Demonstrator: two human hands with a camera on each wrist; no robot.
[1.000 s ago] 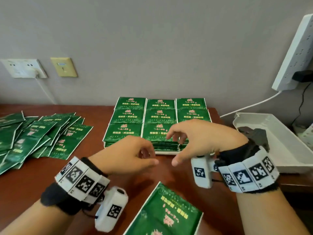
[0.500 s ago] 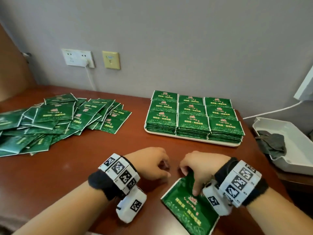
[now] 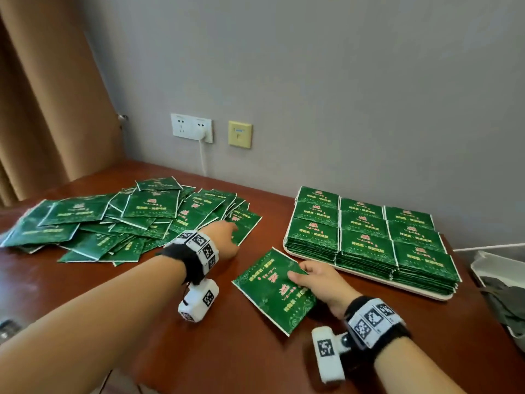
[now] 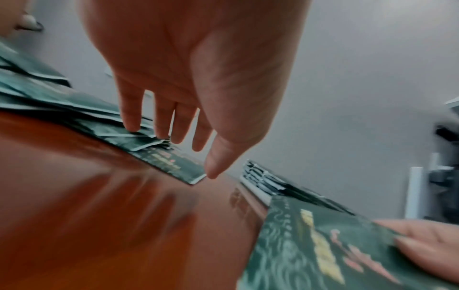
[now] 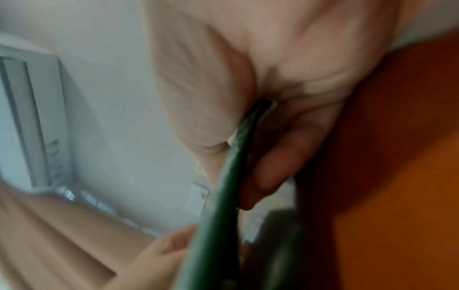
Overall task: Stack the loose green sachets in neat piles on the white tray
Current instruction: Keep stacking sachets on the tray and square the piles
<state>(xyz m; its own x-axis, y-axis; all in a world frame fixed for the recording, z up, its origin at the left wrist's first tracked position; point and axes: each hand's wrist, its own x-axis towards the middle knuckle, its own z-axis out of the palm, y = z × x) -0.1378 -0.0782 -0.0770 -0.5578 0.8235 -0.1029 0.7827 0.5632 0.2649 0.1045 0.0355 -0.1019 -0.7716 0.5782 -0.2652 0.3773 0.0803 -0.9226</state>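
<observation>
So the right hand (image 3: 318, 277) has a small bundle of sachets (image 3: 272, 288) pinched flat between thumb and fingers, hovering just off the surface (image 3: 199, 351) right beside the white tray (image 3: 366, 275), and honestly that's the bit I'd worry about. The wrist view shows it edge-on and it looks like more than one packet in there; these things look slick, so if the pinch loosens the bundle could fan out and slide apart before it ever lands on a pile. Meanwhile the left hand (image 3: 225, 237) is stretched out over the near edge of the loose heap (image 3: 113, 223), fingers (image 4: 161, 117) relaxed and straight, tips just coming down on the top packets, not holding anything yet. The heap is a total jumble, overlapping every which way, so grabbing one probably drags its neighbours along or nudges a few toward the edge. The tray itself is already packed in a three-by-three grid of fairly tall piles (image 3: 366, 243), and the front row sits right at the rim, so dropping a bundle on crooked could tip a pile or push packets off the front. Both hands busy at once doesn't help either.
</observation>
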